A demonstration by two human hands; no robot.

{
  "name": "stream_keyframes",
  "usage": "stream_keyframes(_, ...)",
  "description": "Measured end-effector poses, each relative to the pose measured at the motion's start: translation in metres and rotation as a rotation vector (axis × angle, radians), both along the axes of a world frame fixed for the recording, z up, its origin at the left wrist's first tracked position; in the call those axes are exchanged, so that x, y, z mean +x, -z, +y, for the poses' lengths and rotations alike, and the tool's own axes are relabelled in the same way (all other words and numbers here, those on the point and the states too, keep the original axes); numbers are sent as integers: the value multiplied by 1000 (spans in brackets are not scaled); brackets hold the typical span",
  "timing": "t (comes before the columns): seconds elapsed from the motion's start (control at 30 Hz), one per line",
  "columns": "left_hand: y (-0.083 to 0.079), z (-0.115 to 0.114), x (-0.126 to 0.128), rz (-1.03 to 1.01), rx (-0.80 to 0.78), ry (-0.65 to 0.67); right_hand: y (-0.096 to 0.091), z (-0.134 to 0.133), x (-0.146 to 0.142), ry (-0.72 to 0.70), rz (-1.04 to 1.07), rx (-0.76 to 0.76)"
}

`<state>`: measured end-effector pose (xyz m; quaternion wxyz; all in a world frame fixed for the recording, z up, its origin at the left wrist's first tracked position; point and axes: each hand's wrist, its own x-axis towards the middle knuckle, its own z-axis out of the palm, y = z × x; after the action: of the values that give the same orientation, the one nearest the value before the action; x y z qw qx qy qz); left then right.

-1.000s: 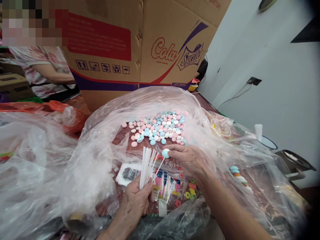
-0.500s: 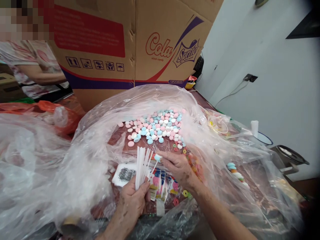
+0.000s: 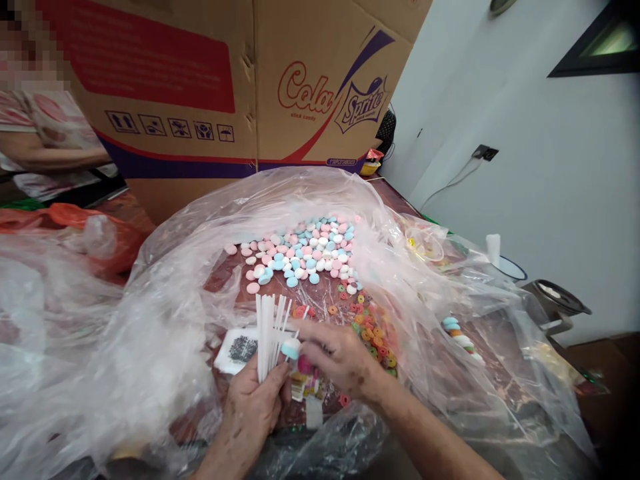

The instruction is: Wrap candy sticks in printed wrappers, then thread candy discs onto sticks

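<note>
My left hand (image 3: pixel 255 400) is closed around a bundle of thin white sticks (image 3: pixel 266 333) that stand upright. One stick leans right, with a blue-and-white candy (image 3: pixel 291 349) threaded low on it, its tip showing above. Just right of that candy is my right hand (image 3: pixel 340 353), fingers apart and slightly blurred; whether a fingertip touches the candy is unclear. Beyond my hands lies a spread of pink, white and blue round candies (image 3: pixel 313 253). Small coloured ring candies (image 3: pixel 377 337) are heaped beside my right wrist. A white packet (image 3: pixel 235 350) with dark print lies left of the sticks.
Clear plastic sheeting (image 3: pixel 165 280) surrounds the candies. Behind stands a large cardboard box (image 3: pixel 310 40). A stack of coloured candies (image 3: pixel 463 340) lies at right under plastic. An orange bag (image 3: pixel 75 217) is at left, near another person's arm (image 3: pixel 60 153). A dark-rimmed container (image 3: pixel 557 297) stands far right.
The blue-and-white candy has moved down its stick from the tip. My right hand has come down and its fingers have parted from their pinch. The view has turned slightly right.
</note>
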<state>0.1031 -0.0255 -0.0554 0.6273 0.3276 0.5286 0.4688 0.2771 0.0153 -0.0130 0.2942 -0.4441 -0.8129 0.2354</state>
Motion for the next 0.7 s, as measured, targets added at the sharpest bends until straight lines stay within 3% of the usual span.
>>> stream_keyframes(0.1, 1, -2, -2, 1, -9, 46, -9, 19, 33, 320, -398, 90)
stream_keyframes(0.17, 1, -3, -2, 2, -7, 57, -9, 32, 52, 335, -762, 112)
stream_keyframes(0.23, 2, -3, -2, 4, -10, 62, -3, 39, 62, 278, -912, 111)
stream_keyframes(0.33, 2, -2, -1, 2, -8, 61, 8, 42, 65, 233, -905, 158)
stream_keyframes(0.5, 0, -2, -2, -8, -13, 80, 14, 48, 73, 318, -821, 209)
stream_keyframes(0.7, 1, -2, -3, -12, -20, 102, 16, 56, 76, 197, -792, 235)
